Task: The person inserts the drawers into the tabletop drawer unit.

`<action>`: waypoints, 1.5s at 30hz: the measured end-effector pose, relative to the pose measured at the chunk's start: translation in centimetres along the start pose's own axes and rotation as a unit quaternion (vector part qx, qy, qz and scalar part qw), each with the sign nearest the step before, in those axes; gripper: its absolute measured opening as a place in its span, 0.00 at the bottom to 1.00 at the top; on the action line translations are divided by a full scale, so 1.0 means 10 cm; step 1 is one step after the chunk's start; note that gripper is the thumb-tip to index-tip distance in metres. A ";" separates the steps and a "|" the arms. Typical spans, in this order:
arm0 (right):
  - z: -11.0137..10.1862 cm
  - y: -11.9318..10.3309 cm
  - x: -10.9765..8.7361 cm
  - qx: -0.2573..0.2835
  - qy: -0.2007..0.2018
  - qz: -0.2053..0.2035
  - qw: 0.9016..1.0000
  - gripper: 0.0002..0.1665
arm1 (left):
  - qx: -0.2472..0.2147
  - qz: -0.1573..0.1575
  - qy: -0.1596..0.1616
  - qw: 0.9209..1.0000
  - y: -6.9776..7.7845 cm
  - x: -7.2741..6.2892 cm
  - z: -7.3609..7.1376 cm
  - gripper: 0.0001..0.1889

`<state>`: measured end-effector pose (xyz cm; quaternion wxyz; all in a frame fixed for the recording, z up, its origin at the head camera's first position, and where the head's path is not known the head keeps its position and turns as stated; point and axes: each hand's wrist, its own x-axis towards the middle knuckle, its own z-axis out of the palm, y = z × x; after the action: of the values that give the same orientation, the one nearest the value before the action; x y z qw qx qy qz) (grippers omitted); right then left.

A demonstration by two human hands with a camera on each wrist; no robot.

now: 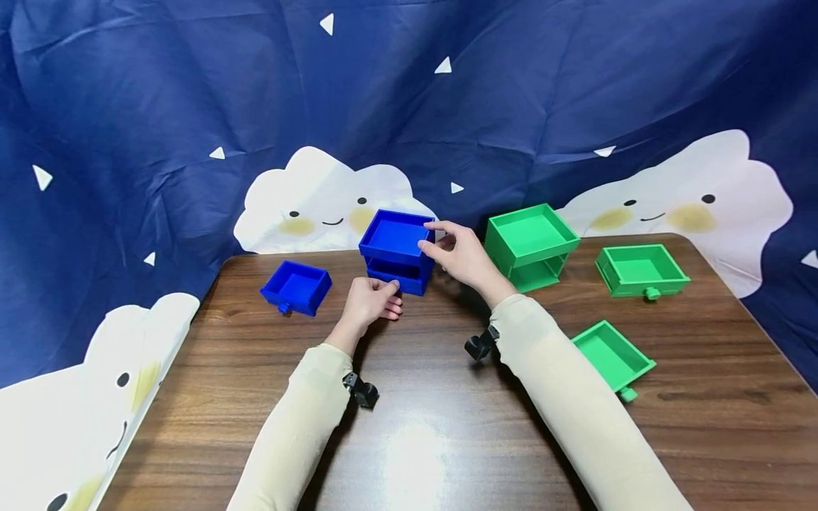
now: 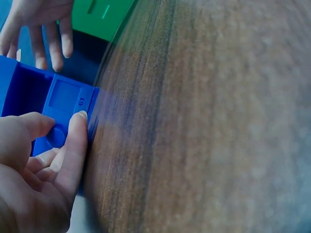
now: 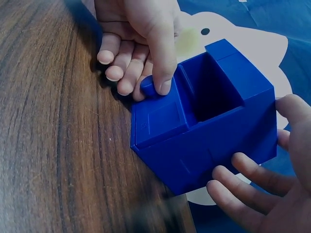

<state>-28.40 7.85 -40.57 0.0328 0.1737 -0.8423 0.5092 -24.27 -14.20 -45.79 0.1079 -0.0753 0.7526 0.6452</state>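
Observation:
The small blue cabinet point(image 1: 397, 245) stands at the back of the table, with an open upper slot and a drawer point(image 2: 68, 97) in its lower slot. My left hand point(image 1: 369, 304) pinches the round knob point(image 3: 147, 86) on that drawer between thumb and fingers. The drawer front lies close to flush with the cabinet. Against the cabinet's right side and top rim rests my right hand point(image 1: 465, 257), its thumb and index fingertips over the rim. The other fingers of that hand extend loosely along the side wall.
A loose blue drawer point(image 1: 295, 286) lies left of the cabinet. To the right stands a green cabinet point(image 1: 530, 241) with open slots. Two green drawers sit farther right, one at the back point(image 1: 642, 270) and one nearer point(image 1: 610, 355), beside my right sleeve.

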 end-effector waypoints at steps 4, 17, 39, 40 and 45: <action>0.00 -0.01 0.00 -0.005 0.006 -0.001 1.000 0.28 | -0.001 0.002 -0.003 1.000 0.00 0.00 0.00 0.15; 0.03 -0.01 0.02 -0.021 0.012 0.002 1.000 0.28 | 0.016 0.009 -0.004 1.000 -0.01 -0.05 -0.04 0.16; 0.02 -0.02 0.00 -0.003 0.010 0.006 1.000 0.28 | 0.022 0.014 -0.018 1.000 -0.01 -0.20 -0.13 0.15; 0.02 -0.02 0.00 -0.003 0.009 0.006 1.000 0.28 | 0.025 0.016 -0.019 0.999 -0.01 -0.21 -0.13 0.15; 0.02 -0.02 0.00 0.000 0.010 0.008 1.000 0.28 | 0.045 0.034 -0.026 0.998 -0.01 -0.26 -0.18 0.15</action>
<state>-28.26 7.60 -40.49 0.0375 0.1618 -0.8432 0.5113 -21.82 -16.02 -44.91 0.1087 -0.0276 0.7801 0.6155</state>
